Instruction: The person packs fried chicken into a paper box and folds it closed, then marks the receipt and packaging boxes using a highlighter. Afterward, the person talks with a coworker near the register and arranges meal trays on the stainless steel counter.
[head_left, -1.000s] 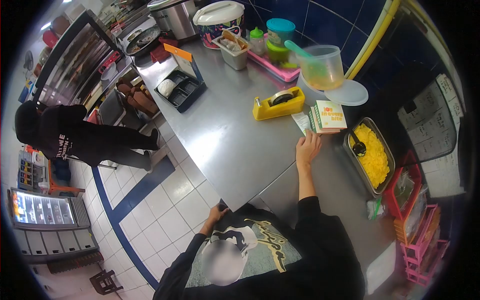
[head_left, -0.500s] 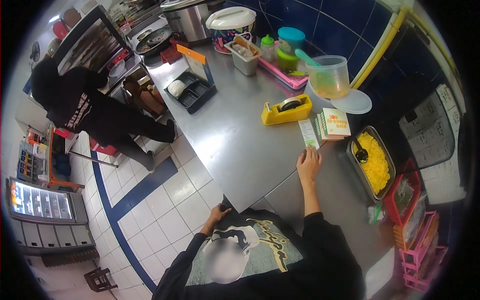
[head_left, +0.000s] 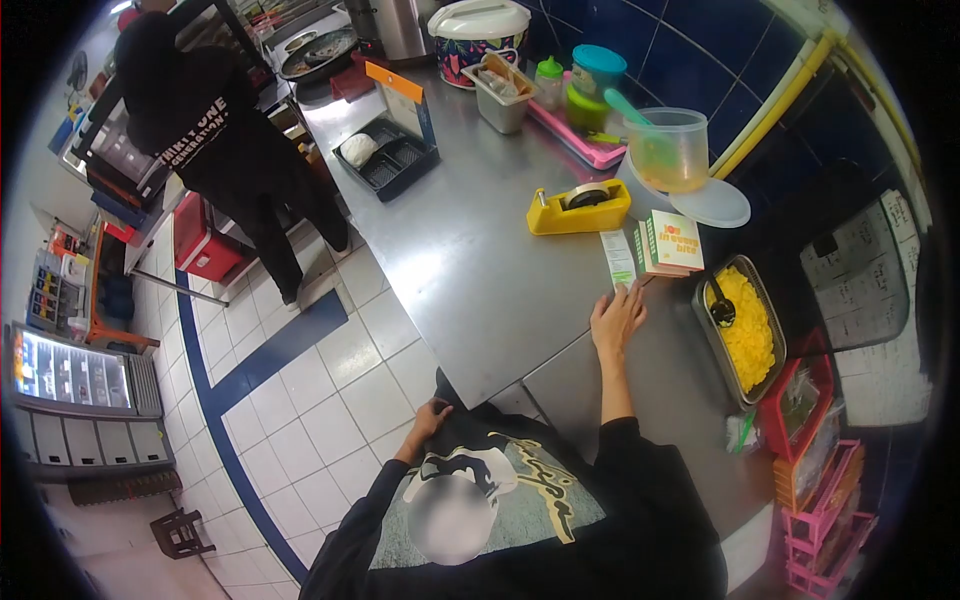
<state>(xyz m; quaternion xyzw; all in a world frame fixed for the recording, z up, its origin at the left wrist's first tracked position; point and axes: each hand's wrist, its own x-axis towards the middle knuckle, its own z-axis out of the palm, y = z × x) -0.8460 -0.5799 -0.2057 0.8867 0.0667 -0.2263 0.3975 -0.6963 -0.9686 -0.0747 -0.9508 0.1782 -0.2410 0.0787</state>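
Observation:
My right hand [head_left: 618, 318] rests on the steel counter with its fingers stretched out and slightly apart. Its fingertips are at the lower end of a printed paper slip [head_left: 617, 257]. Just beyond stand small printed cards [head_left: 672, 243], white with orange and green lettering. A yellow tape dispenser [head_left: 579, 209] sits behind the slip. Down at the counter's near corner, my left hand [head_left: 432, 416] has curled fingers against something dark; what they hold, if anything, is hidden. Right of my right hand is a metal pan of yellow food [head_left: 748, 340] with a black spoon [head_left: 722, 308] in it.
A black divided tray [head_left: 388, 160] holds a white round item. Behind it are a metal container [head_left: 500, 98], a floral pot [head_left: 480, 45] and a clear tub [head_left: 668, 150]. Pink baskets [head_left: 825, 520] stand at right. A person in black [head_left: 225, 130] stands left of the counter.
The person in black has shifted right in view and stands more upright, with a red cooler now showing more. My right hand's fingers have spread a little near the slip. My left hand stays low.

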